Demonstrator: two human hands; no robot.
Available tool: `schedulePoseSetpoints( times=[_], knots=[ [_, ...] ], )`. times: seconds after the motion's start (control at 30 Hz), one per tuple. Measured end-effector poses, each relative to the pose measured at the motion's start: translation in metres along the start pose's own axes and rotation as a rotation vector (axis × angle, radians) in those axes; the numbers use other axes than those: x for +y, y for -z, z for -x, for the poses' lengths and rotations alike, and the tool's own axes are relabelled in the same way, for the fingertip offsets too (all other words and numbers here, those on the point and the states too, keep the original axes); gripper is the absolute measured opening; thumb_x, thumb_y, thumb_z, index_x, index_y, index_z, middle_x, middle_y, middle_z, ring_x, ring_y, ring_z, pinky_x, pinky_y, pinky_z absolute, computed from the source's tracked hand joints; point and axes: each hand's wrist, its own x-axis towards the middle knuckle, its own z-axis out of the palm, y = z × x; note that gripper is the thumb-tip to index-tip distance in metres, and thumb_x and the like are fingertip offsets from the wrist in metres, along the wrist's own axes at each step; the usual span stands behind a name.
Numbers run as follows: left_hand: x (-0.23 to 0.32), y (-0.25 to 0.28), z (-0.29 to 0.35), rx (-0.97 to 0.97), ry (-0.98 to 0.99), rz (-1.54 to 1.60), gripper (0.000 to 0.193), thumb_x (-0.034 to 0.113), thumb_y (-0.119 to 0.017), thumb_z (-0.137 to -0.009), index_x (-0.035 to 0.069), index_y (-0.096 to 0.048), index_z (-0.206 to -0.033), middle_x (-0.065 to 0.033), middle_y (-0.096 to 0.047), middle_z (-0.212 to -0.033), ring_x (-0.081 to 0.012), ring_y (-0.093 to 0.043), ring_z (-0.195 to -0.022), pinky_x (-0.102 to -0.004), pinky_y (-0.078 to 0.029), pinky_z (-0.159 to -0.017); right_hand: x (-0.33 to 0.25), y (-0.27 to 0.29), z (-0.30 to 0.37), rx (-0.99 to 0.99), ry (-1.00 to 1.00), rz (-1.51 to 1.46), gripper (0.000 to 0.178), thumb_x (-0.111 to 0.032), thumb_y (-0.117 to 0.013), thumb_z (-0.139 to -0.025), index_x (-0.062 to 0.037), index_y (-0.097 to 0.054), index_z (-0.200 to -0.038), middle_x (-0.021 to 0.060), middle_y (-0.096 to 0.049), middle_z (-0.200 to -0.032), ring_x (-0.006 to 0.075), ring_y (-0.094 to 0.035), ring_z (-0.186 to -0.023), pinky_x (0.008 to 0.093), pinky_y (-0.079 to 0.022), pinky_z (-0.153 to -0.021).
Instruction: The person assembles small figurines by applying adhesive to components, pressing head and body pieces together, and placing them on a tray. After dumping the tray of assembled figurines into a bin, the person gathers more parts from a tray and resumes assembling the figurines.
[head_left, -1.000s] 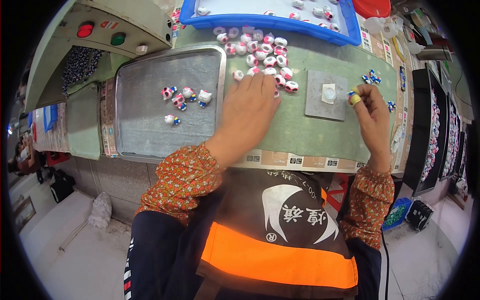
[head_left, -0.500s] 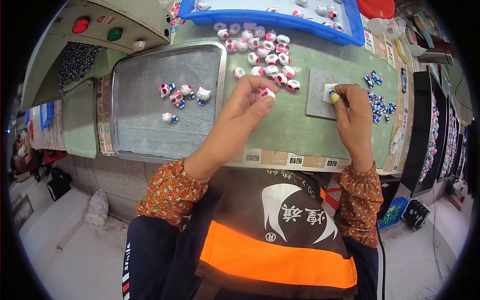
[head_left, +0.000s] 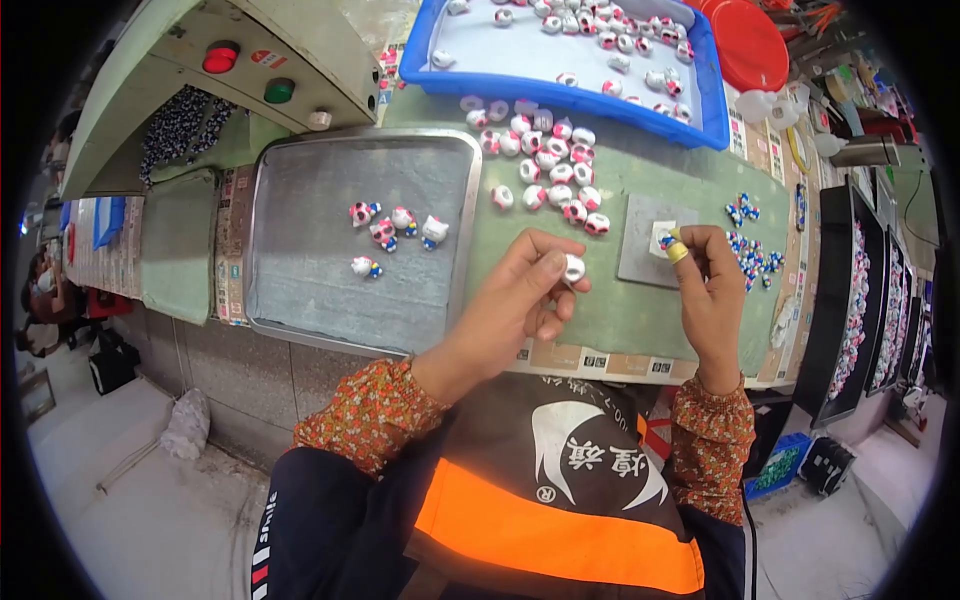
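My left hand pinches a small white figurine head between thumb and fingers, its round hole showing. My right hand, with a yellow cover on one fingertip, is closed on a small blue figurine body. That body is over a white pad on a square grey plate; whether it touches the pad I cannot tell. Beyond my left hand lie several loose white-and-pink figurine heads. Several blue bodies are scattered to the right of my right hand.
On the left, a metal tray holds several figurines with heads and bodies joined. A blue bin with more heads stands at the back, near a red round lid. A machine housing with buttons overhangs the far left.
My left hand has moved right and nearer to me, turning the head so its hole shows. My right hand stays at the pad with the blue body. The whole view has shifted.
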Motion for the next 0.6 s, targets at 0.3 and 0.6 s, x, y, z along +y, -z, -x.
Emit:
schedulePoseSetpoints(
  times=[0.3, 0.6],
  knots=[
    [-0.018, -0.008, -0.010, -0.034, -0.039, 0.157, 0.034, 0.038, -0.050, -0.106, 0.011, -0.051, -0.126, -0.0014, -0.059, -0.099, -0.0057, -0.051, -0.076, -0.0179, -0.038, -0.055, -0.042, -0.028, 0.032, -0.118, -0.063, -0.641, 0.013, -0.008, -0.066, -0.096, 0.0012, -0.061, -0.104, -0.0016, -0.060, -0.093, 0.0045, -0.048, -0.079, 0.0211, -0.041, -0.072],
    [-0.026, -0.015, -0.007, 0.036, -0.018, 0.178, 0.028, 0.036, -0.053, -0.105, 0.011, -0.051, -0.118, 0.0005, -0.055, -0.091, -0.0038, -0.050, -0.071, -0.0172, -0.039, -0.053, -0.052, -0.035, 0.041, -0.035, 0.170, -0.319, 0.014, 0.001, -0.067, -0.086, 0.0006, -0.060, -0.099, 0.0084, -0.058, -0.086, 0.0186, -0.054, -0.075, 0.0283, -0.044, -0.064]
  ],
)
